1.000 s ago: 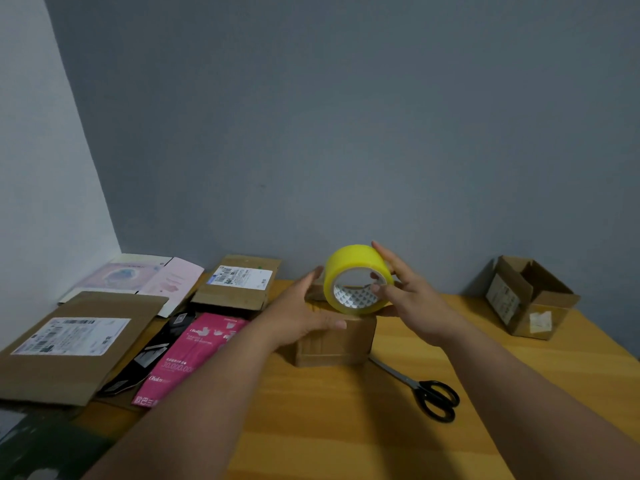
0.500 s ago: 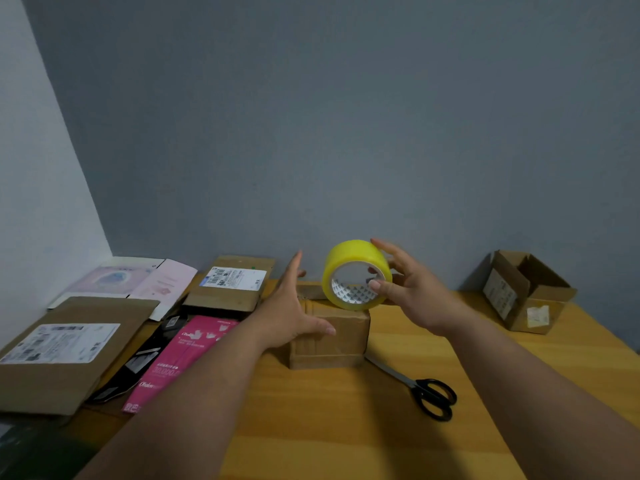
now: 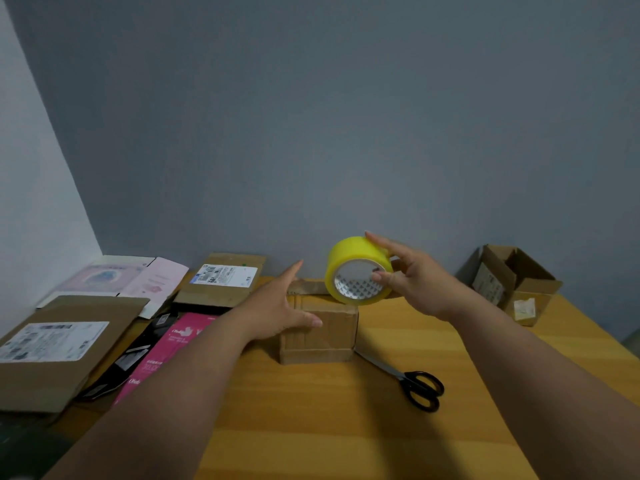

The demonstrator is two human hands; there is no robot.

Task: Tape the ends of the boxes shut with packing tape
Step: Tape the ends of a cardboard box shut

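At the far left of the frame, a big flat brown mailer (image 3: 65, 344) is lying on the desk (image 3: 311, 427). Just right of it, a pink packet (image 3: 166, 344) is resting on some dark things. Behind them, near the wall, a pale pink card (image 3: 138, 280) and a smaller flat mailer (image 3: 221, 280) with a white label are lying.

In the middle of the frame, the left hand (image 3: 277, 306) is reaching forward with its fingers straight and spread out. It is holding nothing. Its thumb is lying over the top front edge of the small brown box (image 3: 320, 332), but it is hard to tell if it is really pressing down.

Just right of that, the right hand (image 3: 415, 282) is gripping the yellow tape roll (image 3: 358, 270), fingers over the top and thumb at the hole. The roll is sitting right above the back right corner of the box, touching it or almost touching it. The round hole is facing the camera, so the tape would likely pull out sideways across the box top, toward the left hand. Both hands are about as near to the box.

Lower right of the box, black scissors (image 3: 412, 384) are lying on the desk. At the far right, an open box (image 3: 516, 282) is tipped on its side.
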